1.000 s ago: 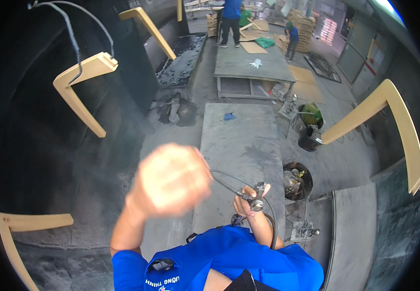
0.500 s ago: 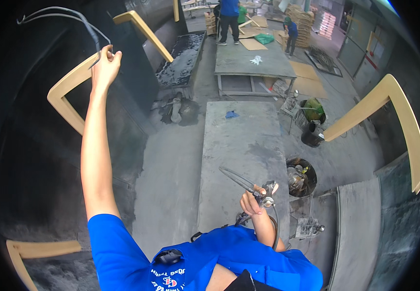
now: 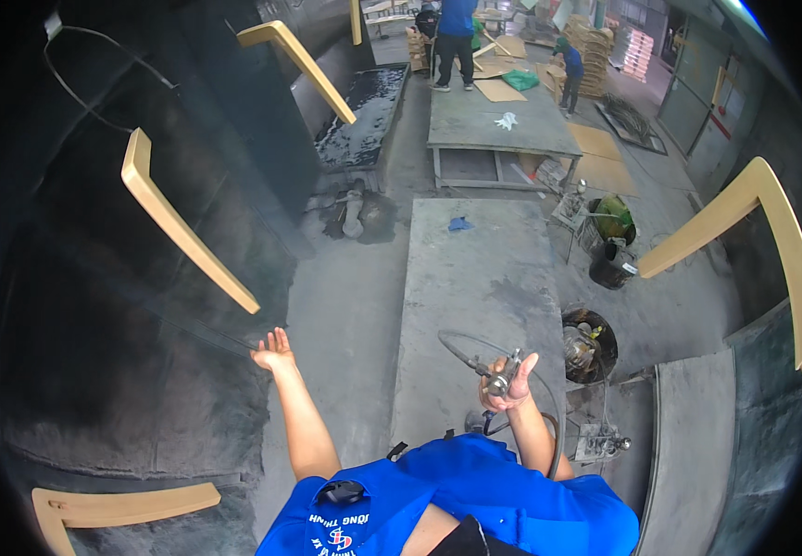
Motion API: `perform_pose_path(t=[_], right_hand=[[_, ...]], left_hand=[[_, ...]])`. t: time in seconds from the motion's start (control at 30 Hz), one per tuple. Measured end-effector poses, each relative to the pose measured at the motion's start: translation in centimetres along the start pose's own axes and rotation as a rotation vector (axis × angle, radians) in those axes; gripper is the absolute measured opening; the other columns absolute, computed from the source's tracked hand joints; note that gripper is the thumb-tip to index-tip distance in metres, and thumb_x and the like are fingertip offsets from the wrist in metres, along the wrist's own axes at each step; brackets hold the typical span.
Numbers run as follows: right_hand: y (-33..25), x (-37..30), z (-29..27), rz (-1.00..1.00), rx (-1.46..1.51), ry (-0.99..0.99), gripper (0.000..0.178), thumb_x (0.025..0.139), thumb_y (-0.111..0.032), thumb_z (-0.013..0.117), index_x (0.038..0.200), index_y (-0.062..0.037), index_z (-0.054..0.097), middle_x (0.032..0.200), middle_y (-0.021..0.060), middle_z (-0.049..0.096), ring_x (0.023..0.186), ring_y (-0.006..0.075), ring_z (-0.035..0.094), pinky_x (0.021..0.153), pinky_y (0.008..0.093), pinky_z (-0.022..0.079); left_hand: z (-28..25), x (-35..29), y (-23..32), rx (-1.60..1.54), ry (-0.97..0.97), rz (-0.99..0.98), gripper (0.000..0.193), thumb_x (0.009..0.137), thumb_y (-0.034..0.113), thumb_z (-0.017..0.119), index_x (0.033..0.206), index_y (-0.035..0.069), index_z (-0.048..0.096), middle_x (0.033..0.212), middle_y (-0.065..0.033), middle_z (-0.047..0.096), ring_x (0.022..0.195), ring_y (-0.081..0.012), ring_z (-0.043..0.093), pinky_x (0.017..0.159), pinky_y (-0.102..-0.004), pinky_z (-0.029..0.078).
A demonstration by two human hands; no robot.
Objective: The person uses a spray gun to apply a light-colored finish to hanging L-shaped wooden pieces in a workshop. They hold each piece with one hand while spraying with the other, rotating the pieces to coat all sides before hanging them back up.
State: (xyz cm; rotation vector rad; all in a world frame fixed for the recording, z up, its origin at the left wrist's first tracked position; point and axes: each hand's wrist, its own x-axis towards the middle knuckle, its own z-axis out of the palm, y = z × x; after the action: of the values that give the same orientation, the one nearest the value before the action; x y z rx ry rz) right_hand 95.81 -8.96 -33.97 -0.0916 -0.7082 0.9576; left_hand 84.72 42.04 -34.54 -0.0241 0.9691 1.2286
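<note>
An L-shaped pale wooden piece (image 3: 188, 232), like a chair arm and leg, hangs on the left from a bent wire hook (image 3: 81, 109). Just below its lower end is my left hand (image 3: 274, 350), fingers spread and holding nothing; a small gap separates them. In front of my chest, my right hand (image 3: 518, 393) grips a metal spray gun (image 3: 500, 378) with hoses attached. The thumb of that hand sticks up, and its other fingers are partly hidden behind the gun.
More L-shaped wooden pieces hang at the right (image 3: 785, 250), upper left (image 3: 304, 69) and lower left. A grey table (image 3: 466, 287) stands ahead with a blue scrap (image 3: 459, 223) on it. Buckets (image 3: 612, 267) and pump gear stand to its right. Co-workers (image 3: 457, 46) are at the back.
My left hand has let go of the wire hook and come down toward me. The left wooden piece has turned on its hook. The spray gun has tilted slightly in my right hand.
</note>
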Motion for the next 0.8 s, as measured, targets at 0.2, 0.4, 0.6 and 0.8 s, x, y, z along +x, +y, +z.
perform_pose_path(t=[0.2, 0.4, 0.6, 0.8], right_hand=[[-0.8, 1.9, 0.3, 0.195, -0.237, 0.284, 0.101, 0.077, -0.093, 0.029, 0.138, -0.0153, 0.051, 0.068, 0.018, 0.061, 0.037, 0.0104, 0.043, 0.036, 0.0243, 0.035], [-2.1, 4.5, 1.2, 0.204, -0.504, 0.392, 0.107, 0.077, -0.094, 0.026, 0.081, 0.008, 0.06, 0.064, 0.0105, 0.058, 0.038, 0.0097, 0.043, 0.039, 0.0251, 0.035], [-2.7, 5.1, 1.7, 0.067, -0.521, 0.526, 0.089, 0.092, -0.08, 0.033, 0.094, 0.0053, 0.061, 0.077, 0.0141, 0.063, 0.045, 0.0108, 0.048, 0.042, 0.0248, 0.038], [-3.4, 6.1, 3.6, -0.007, -0.796, 0.718, 0.043, 0.103, -0.042, 0.058, 0.105, 0.0008, 0.062, 0.085, 0.0139, 0.067, 0.05, 0.0105, 0.052, 0.042, 0.0244, 0.04]], left_hand=[[-0.6, -4.5, 1.8, 0.088, -0.655, -0.209, 0.083, 0.1, 0.069, 0.034, 0.149, 0.002, 0.031, 0.148, -0.0271, 0.042, 0.134, -0.0487, 0.044, 0.1, -0.0638, 0.048], [-5.2, -15.6, 0.6, 0.389, -0.93, -0.406, 0.087, 0.099, 0.071, 0.036, 0.145, -0.003, 0.037, 0.141, -0.0297, 0.047, 0.128, -0.0452, 0.051, 0.105, -0.0594, 0.044], [-4.9, -21.8, -0.3, 0.315, -1.003, -0.445, 0.086, 0.099, 0.067, 0.044, 0.138, -0.01, 0.042, 0.136, -0.0294, 0.052, 0.122, -0.0405, 0.055, 0.105, -0.0504, 0.045], [-7.3, -22.0, -0.1, 0.219, -0.813, -0.303, 0.07, 0.102, 0.055, 0.046, 0.137, -0.005, 0.046, 0.132, -0.0274, 0.056, 0.109, -0.0314, 0.06, 0.094, -0.0399, 0.049]])
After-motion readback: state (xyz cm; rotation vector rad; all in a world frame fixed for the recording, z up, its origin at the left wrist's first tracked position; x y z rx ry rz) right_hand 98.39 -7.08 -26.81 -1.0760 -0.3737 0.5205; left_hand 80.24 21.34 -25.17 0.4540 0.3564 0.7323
